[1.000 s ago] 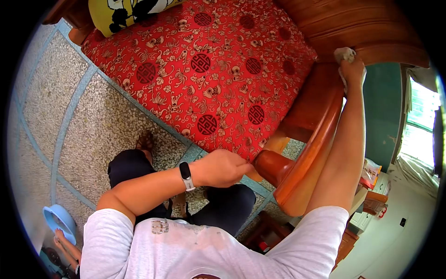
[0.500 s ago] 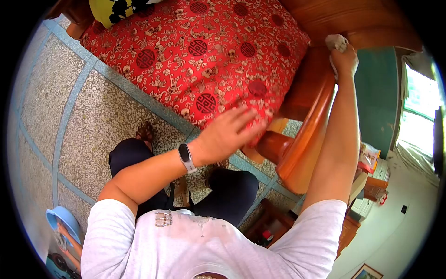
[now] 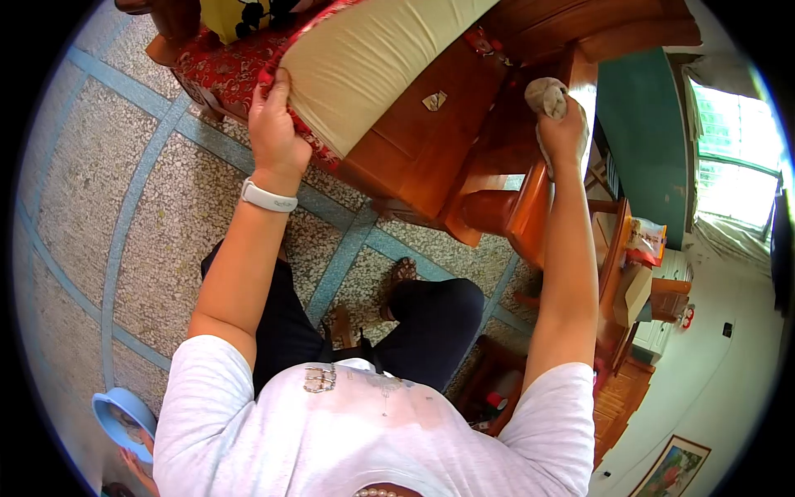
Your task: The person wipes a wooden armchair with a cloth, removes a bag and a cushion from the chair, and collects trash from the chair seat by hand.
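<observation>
My left hand (image 3: 277,141) is closed on the edge of a red patterned seat cushion (image 3: 222,70). The cushion is tilted up, showing its cream underside (image 3: 364,62). Under it the bare wooden seat (image 3: 414,145) of a sofa is exposed, with a small paper piece (image 3: 434,101) lying on it. Farther back, small reddish items (image 3: 482,43) lie near the backrest. A crumpled greyish cloth (image 3: 545,96) is bunched in my closed right hand (image 3: 568,137), by the sofa's wooden armrest (image 3: 530,219).
A yellow and black cushion (image 3: 228,18) sits at the sofa's far end. At lower left, another person's hands (image 3: 137,464) are at a blue basin (image 3: 124,402) on the terrazzo floor (image 3: 157,240). On the right, a wooden table (image 3: 614,286) carries a snack bag (image 3: 646,240).
My left hand has moved from above the cushion to its front edge and gripped it. The cushion has been lifted from flat. My right hand has shifted slightly left and down with the cloth.
</observation>
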A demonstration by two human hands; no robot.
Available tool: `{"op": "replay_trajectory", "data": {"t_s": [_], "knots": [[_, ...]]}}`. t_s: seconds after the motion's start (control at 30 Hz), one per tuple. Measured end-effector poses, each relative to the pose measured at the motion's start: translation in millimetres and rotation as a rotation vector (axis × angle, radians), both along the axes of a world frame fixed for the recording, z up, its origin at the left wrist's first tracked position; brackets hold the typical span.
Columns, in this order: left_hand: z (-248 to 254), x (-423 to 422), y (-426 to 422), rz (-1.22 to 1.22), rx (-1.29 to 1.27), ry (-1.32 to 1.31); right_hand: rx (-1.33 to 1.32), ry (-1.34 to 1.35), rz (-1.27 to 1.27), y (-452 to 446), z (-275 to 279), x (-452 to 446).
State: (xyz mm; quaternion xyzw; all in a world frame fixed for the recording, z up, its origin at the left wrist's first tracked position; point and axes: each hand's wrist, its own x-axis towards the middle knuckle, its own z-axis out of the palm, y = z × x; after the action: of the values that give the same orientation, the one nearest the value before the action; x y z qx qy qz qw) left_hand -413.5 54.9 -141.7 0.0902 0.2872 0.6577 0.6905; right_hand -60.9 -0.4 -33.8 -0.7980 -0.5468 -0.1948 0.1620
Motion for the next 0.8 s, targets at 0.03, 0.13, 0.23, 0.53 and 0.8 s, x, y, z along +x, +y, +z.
{"op": "replay_trajectory", "data": {"t_s": [0.03, 0.13, 0.23, 0.53, 0.8], "knots": [[-2.5, -7.9, 2.8, 0.036, -0.027, 0.0, -0.018, 0.026, 0.012, -7.4, 0.2, -8.8], [-4.8, -25.4, 6.7, 0.077, -0.056, 0.007, -0.026, -0.008, 0.042, -27.8, 1.1, -33.8], [-10.2, -35.4, 9.9, 0.07, -0.059, -0.043, -0.018, 0.009, 0.07, -45.8, 2.3, -61.8], [-41.8, -71.0, 32.1, 0.062, -0.1, -0.141, -0.069, 0.213, 0.336, -104.0, -2.5, -164.4], [-38.5, -85.7, 33.8, 0.071, -0.135, -0.117, 0.298, 0.264, 0.059, -101.2, 65.7, -114.8]]}}
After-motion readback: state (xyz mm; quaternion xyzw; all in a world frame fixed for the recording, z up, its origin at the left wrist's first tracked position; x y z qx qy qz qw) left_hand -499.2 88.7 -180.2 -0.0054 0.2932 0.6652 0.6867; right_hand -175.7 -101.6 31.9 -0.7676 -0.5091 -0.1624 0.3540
